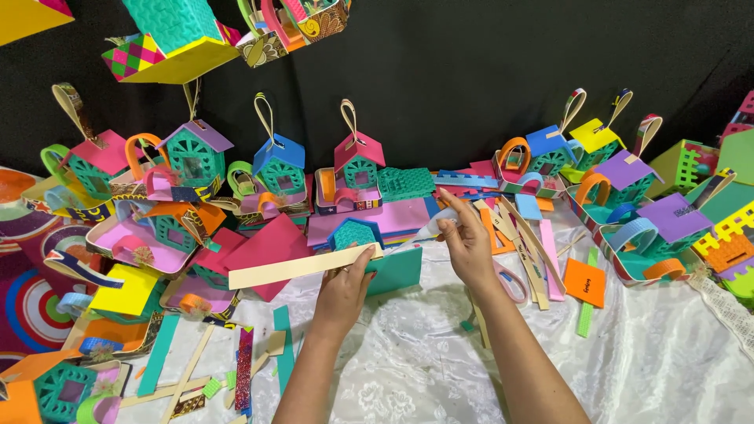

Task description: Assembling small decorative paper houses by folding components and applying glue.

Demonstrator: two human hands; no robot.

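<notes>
Head view shows the left hand (342, 290) pinching a long flat cream foam strip (302, 268) near centre, while at 2 o'clock the right hand (467, 247) grips thin white backing paper (428, 228) above the lacy white cloth-covered surface (660, 353), beside small foam houses (357, 165).

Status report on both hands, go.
Left hand grips cream paper strip. Right hand pinches white backing at strip's end. Teal card beneath; paper houses crowd behind.
</notes>
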